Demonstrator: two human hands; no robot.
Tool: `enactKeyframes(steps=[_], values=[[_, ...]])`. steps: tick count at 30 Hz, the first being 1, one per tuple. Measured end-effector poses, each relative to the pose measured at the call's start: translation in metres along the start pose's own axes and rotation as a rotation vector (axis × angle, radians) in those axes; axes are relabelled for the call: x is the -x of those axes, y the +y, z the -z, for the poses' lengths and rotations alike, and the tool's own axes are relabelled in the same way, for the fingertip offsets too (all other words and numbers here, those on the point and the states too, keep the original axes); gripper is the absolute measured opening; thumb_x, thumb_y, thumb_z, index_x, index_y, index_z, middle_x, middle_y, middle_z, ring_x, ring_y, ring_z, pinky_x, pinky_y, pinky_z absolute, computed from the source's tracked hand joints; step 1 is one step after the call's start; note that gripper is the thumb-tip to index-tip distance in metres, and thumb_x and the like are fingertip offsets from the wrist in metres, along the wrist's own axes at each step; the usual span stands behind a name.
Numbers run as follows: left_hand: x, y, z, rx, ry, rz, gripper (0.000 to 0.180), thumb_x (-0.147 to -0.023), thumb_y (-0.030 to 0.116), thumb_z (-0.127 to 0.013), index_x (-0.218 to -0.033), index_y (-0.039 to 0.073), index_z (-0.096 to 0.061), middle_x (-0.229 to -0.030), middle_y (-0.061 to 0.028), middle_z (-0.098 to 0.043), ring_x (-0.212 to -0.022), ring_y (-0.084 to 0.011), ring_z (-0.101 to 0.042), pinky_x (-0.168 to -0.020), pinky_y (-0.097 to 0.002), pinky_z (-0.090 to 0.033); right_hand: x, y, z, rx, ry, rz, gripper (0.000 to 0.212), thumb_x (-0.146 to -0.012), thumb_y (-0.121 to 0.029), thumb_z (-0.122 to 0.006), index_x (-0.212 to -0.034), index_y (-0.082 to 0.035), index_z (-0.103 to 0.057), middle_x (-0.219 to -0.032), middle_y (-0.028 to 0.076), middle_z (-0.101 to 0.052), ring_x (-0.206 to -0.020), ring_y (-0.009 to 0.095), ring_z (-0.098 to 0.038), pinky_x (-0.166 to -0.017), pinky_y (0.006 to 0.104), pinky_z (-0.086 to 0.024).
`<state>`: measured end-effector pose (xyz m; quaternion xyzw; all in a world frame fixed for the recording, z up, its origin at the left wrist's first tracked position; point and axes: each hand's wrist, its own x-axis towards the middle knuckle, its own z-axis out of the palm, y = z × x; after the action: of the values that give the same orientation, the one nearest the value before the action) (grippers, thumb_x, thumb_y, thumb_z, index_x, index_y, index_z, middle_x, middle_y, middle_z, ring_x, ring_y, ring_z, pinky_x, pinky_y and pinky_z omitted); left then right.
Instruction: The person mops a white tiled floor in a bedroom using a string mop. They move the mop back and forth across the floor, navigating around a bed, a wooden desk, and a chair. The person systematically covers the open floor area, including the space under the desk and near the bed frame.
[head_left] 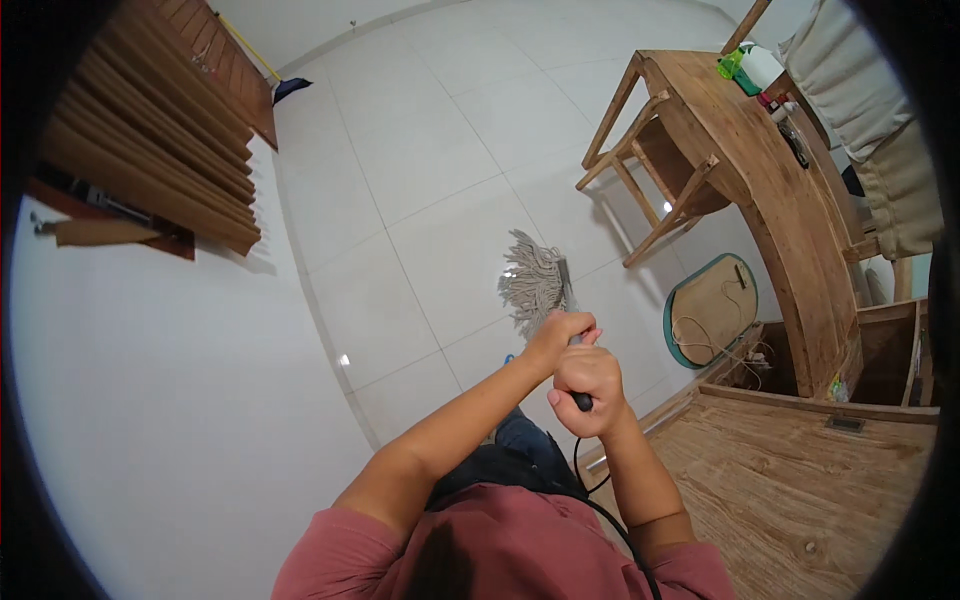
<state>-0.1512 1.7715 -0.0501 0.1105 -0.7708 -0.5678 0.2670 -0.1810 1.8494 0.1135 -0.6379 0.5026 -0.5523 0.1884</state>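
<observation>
A string mop (533, 283) rests with its grey strands fanned out on the white tiled floor. Its handle rises toward me, foreshortened, with a black end cap at the top. My left hand (558, 338) is closed around the handle, on the side nearer the mop head. Just above it on the handle, close to the black end, my right hand (588, 384) is wrapped in a fist. The two hands nearly touch, and most of the handle is hidden behind them.
On the right stand a wooden desk (715, 125) and wooden chair (672, 180); bottles (760, 70) sit on the desk. A green-edged oval board (712, 310) with a cord leans below. A wooden surface (800, 490) lies at lower right; brown curtains (160, 130) hang left.
</observation>
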Motion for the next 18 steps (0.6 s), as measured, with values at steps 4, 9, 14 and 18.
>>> enactKeyframes(steps=[4, 9, 14, 18], values=[[-0.032, 0.000, 0.041, -0.212, 0.140, -0.007, 0.022, -0.075, 0.008, -0.062, -0.062, 0.005, -0.045, -0.054, -0.0122, -0.044, -0.052, -0.0239, -0.047, -0.052, -0.0329, -0.036, -0.039, 0.026, 0.005, -0.110, -0.023, 0.073, 0.016, -0.056, -0.004, -0.058, -0.055, -0.006, -0.042, -0.052, 0.007, -0.043, -0.046, 0.027, -0.044, -0.046, 0.0361, -0.033], [-0.031, -0.010, 0.118, -0.273, 0.272, 0.198, 0.018, -0.075, 0.005, -0.061, -0.064, 0.003, -0.046, -0.058, -0.0112, -0.046, -0.056, -0.0230, -0.048, -0.055, -0.0340, -0.038, -0.078, 0.063, -0.025, -0.308, -0.062, 0.142, 0.014, -0.060, -0.004, -0.058, -0.059, -0.006, -0.044, -0.054, 0.008, -0.045, -0.046, 0.029, -0.043, -0.048, 0.0378, -0.034], [-0.013, -0.076, 0.191, -0.509, 0.578, 0.151, 0.014, -0.082, 0.007, -0.060, -0.075, 0.000, -0.050, -0.066, -0.0135, -0.050, -0.061, -0.0243, -0.046, -0.058, -0.0348, -0.041, -0.123, 0.105, -0.083, -0.349, -0.145, 0.082, 0.021, -0.067, -0.003, -0.056, -0.059, -0.003, -0.036, -0.054, 0.011, -0.035, -0.051, 0.032, -0.038, -0.050, 0.0397, -0.030], [-0.026, -0.101, 0.244, -0.515, 0.520, 0.234, 0.015, -0.085, 0.013, -0.062, -0.079, 0.002, -0.053, -0.068, -0.0125, -0.053, -0.062, -0.0229, -0.048, -0.060, -0.0348, -0.042, -0.151, 0.147, -0.109, -0.382, -0.226, -0.010, 0.021, -0.070, -0.002, -0.054, -0.059, -0.001, -0.035, -0.055, 0.012, -0.035, -0.050, 0.028, -0.037, -0.051, 0.0376, -0.031]])
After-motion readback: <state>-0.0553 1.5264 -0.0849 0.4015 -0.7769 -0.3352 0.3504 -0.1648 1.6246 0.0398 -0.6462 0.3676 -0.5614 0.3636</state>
